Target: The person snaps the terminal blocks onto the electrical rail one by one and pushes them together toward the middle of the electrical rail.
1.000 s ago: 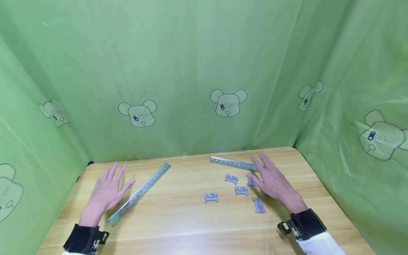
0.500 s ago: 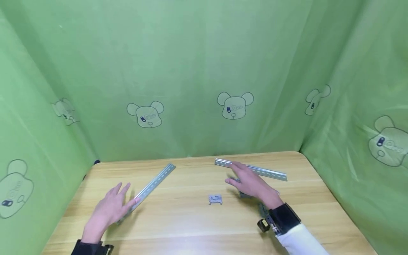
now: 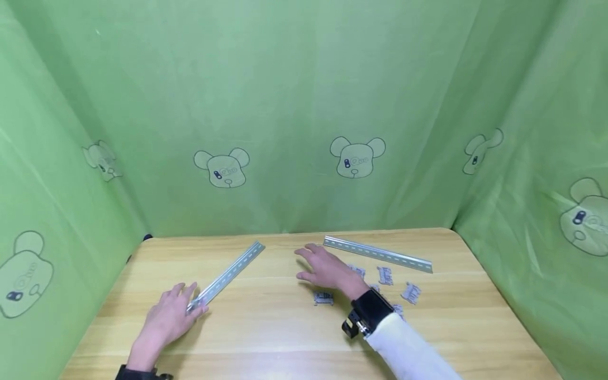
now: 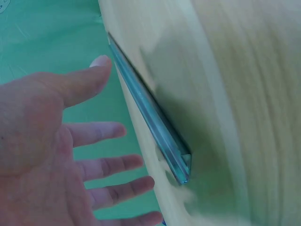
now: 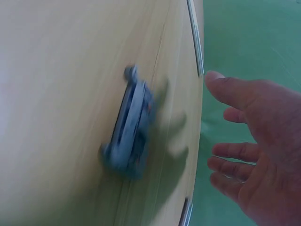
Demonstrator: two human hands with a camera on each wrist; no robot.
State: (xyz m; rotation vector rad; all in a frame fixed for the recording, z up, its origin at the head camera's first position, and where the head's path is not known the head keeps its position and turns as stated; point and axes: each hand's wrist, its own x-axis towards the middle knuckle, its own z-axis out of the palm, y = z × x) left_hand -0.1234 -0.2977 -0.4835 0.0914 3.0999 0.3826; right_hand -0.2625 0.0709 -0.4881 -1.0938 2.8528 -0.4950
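My left hand (image 3: 166, 319) hovers over the near end of a slotted metal DIN rail (image 3: 230, 272), fingers spread and holding nothing. In the left wrist view, a gap shows between the fingers and that rail (image 4: 150, 110). My right hand (image 3: 328, 269), its fingers loosely extended, is above the middle of the table. Just below it in the head view sits a small grey terminal block (image 3: 324, 298); the right wrist view shows this block (image 5: 127, 129) on the wood, apart from the hand.
A second DIN rail (image 3: 380, 254) lies at the back right. Several more grey terminal blocks (image 3: 411, 293) are scattered around the right forearm, some partly hidden by it. Green curtains (image 3: 285, 105) enclose the wooden table (image 3: 266, 338) at the back and sides.
My right hand has swept left, from over the cluster of terminal blocks to the table's middle. The left hand has moved slightly right, onto the near end of the left rail.
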